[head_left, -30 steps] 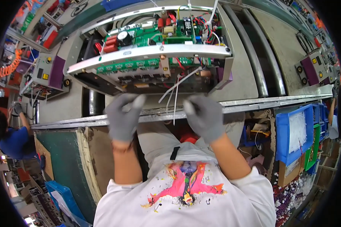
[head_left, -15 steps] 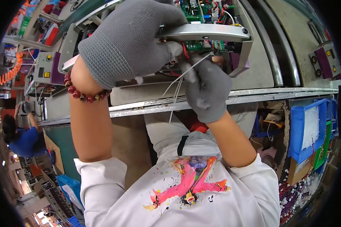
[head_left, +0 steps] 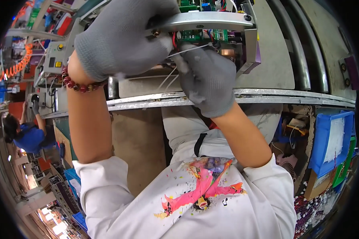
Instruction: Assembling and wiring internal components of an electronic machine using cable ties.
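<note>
In front of me lies an open metal-cased electronic unit with green circuit boards (head_left: 192, 36), and a curved silver handle (head_left: 211, 20) spans its near side. My left hand (head_left: 127, 40), in a grey knit glove, is closed around the handle's left end, thumb below it beside a red wire; what its fingertips pinch is hidden. Beneath the handle my right hand (head_left: 209, 75), also gloved, is closed with thumb and forefinger together. Thin white cable ties (head_left: 169, 79) trail from it, and one strip crosses over its fingers toward the left thumb.
The unit rests on a bench with a metal front edge (head_left: 267, 92). Steel rollers (head_left: 295, 44) lie to the right. Blue bins (head_left: 327, 139) stand at the lower right, near a small fan (head_left: 287, 163). A co-worker in blue (head_left: 28, 135) is at far left.
My right hand has moved up and left, closer to my left thumb. The cable tie across its fingers now lies flatter. My left hand stays at the handle.
</note>
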`<state>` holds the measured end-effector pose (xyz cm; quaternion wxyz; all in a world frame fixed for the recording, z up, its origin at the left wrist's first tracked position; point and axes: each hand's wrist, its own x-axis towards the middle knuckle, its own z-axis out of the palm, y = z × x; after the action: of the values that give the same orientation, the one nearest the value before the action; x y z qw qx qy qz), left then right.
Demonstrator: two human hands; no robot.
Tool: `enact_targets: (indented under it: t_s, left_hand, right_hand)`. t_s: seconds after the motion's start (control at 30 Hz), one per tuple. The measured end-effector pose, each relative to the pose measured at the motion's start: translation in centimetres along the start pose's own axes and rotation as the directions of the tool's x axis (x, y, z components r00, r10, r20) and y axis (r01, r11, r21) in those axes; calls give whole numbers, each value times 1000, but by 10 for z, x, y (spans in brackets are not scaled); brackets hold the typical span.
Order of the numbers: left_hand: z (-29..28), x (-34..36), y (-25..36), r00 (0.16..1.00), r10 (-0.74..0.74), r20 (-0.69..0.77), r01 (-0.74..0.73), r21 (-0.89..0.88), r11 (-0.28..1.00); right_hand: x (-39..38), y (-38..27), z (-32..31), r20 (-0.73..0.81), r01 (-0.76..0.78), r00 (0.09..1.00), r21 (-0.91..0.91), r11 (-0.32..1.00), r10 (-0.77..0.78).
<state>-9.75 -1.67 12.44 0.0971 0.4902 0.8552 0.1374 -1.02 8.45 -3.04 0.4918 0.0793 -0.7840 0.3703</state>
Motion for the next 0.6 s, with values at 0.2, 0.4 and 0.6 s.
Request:
enact_targets:
  t_s: [0.2,0.4,0.6]
  left_hand:
    - [25,-39,-21,940,-9,-341,68,163,984]
    - [80,-77,-38,498,55,-865,72,104,992]
    - [108,-79,-43,424,-215,-880,170,-156,973]
  right_hand:
    - [-5,-9,22,-29,-99,994,95,991,102]
    - [-3,-22,39,62,-135,990,209,969,125]
    - [-4,-25,42,233,-178,967,339,924,101]
